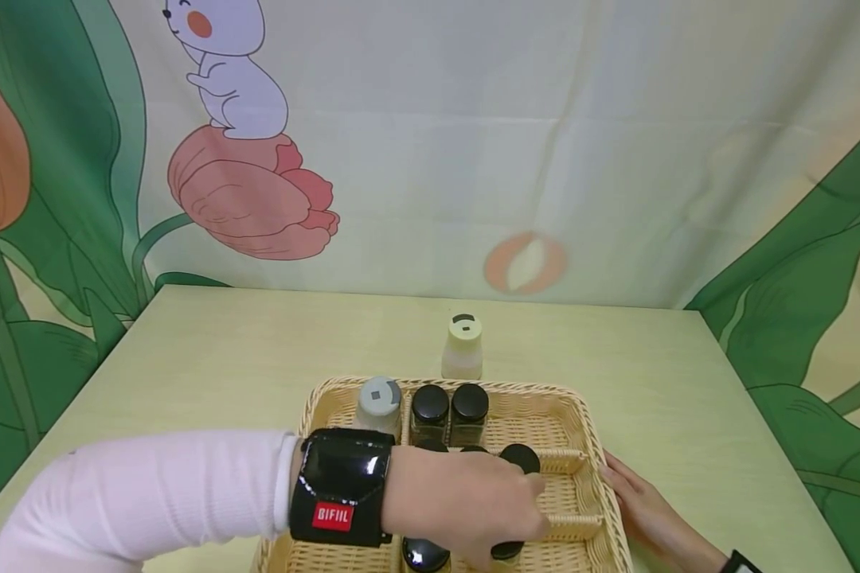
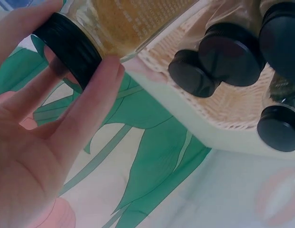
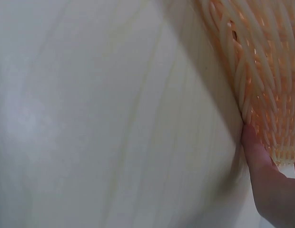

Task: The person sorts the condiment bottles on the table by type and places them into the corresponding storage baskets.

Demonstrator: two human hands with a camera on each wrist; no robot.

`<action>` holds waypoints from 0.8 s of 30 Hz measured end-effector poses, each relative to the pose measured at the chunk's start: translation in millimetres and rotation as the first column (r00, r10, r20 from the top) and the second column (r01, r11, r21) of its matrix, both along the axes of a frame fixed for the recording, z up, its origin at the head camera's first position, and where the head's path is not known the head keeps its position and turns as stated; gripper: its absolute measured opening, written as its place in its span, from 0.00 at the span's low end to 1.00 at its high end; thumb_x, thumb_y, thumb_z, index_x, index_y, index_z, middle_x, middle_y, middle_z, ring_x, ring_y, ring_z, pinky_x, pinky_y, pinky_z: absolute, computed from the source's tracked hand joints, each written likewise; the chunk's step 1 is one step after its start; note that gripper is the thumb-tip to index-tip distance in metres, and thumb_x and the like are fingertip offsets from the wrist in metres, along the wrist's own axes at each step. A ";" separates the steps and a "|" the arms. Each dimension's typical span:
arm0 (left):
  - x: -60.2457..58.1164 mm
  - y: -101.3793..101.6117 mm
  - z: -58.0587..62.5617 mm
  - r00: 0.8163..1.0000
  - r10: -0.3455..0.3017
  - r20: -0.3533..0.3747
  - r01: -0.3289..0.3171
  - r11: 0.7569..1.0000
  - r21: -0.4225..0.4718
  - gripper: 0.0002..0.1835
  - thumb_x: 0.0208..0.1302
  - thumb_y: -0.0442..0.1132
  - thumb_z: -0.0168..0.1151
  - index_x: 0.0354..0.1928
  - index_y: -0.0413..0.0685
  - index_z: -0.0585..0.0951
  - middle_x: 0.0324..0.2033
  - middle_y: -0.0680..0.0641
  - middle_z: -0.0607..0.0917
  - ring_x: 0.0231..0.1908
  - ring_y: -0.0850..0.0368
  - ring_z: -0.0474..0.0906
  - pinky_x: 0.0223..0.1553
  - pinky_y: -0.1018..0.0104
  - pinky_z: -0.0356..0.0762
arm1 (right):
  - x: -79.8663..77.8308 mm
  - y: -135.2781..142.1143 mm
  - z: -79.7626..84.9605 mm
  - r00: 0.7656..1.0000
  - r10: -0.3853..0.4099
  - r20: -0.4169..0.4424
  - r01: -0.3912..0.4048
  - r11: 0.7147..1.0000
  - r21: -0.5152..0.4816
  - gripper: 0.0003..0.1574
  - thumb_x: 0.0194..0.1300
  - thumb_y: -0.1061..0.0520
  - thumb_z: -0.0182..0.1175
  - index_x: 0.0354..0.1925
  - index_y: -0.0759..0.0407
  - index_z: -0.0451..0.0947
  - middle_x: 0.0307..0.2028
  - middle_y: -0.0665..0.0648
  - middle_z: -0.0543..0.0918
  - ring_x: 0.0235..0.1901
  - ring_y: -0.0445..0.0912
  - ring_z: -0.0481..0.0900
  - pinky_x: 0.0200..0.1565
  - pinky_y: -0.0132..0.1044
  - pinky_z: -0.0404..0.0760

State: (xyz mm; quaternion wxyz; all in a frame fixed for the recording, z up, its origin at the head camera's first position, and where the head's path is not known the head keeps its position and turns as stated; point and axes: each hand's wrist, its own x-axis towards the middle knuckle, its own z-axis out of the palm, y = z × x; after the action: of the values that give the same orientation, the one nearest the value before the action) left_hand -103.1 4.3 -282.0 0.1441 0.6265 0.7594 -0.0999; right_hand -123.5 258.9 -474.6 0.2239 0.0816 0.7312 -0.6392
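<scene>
My left hand [image 1: 466,501] reaches across the wicker basket [image 1: 545,389] and pinches a spice jar [image 2: 121,26] by its black lid. In the left wrist view, fingers and thumb sit around that lid, and a tan powder shows through the glass. Black-lidded jars stand close by in the basket, one [image 1: 520,458] just behind the hand and another [image 1: 426,555] in front of it. My right hand [image 1: 645,509] rests against the basket's right outer side, its fingers extended along the wall. A fingertip touches the woven side low down in the right wrist view.
Two black-lidded jars [image 1: 450,414] stand in the back row, beside a grey-capped shaker [image 1: 378,400] in the back left compartment. Behind the basket, a shaker with a pale yellow cap [image 1: 463,346] stands on the table [image 1: 258,350]. A printed curtain [image 1: 430,159] hangs beyond.
</scene>
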 end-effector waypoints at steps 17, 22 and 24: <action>-3.1 -1.9 -21.2 0.999 0.013 0.041 -0.013 1.000 -0.011 0.24 0.46 0.50 0.68 0.48 0.56 0.77 0.34 0.55 0.73 0.22 0.69 0.66 0.24 0.80 0.66 | 0.5 -1.0 -0.9 1.000 -0.016 0.012 0.016 1.000 0.022 0.49 0.61 0.35 0.45 0.69 0.56 0.39 0.65 0.69 0.48 0.59 0.64 0.55 0.53 0.54 0.63; -4.4 -3.1 -26.0 0.999 0.003 0.048 -0.003 1.000 0.004 0.23 0.47 0.51 0.67 0.47 0.56 0.77 0.35 0.55 0.73 0.22 0.68 0.66 0.25 0.80 0.66 | 0.6 -1.5 -0.8 1.000 -0.019 0.003 0.019 1.000 0.021 0.49 0.60 0.35 0.45 0.69 0.56 0.40 0.65 0.68 0.48 0.60 0.63 0.55 0.54 0.54 0.62; -4.6 -3.4 -27.6 0.999 -0.004 0.044 0.003 1.000 0.007 0.23 0.47 0.51 0.67 0.47 0.56 0.77 0.35 0.54 0.73 0.23 0.68 0.66 0.25 0.80 0.66 | 0.4 -1.4 -0.8 1.000 -0.018 0.002 0.018 1.000 0.019 0.50 0.60 0.34 0.45 0.69 0.56 0.40 0.65 0.68 0.48 0.60 0.63 0.55 0.54 0.55 0.61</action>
State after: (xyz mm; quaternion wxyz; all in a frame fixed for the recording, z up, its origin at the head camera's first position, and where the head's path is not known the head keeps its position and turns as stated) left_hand -107.8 0.9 -309.7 0.1585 0.6304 0.7553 -0.0836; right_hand -123.1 257.4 -475.3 0.2181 0.0907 0.7362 -0.6342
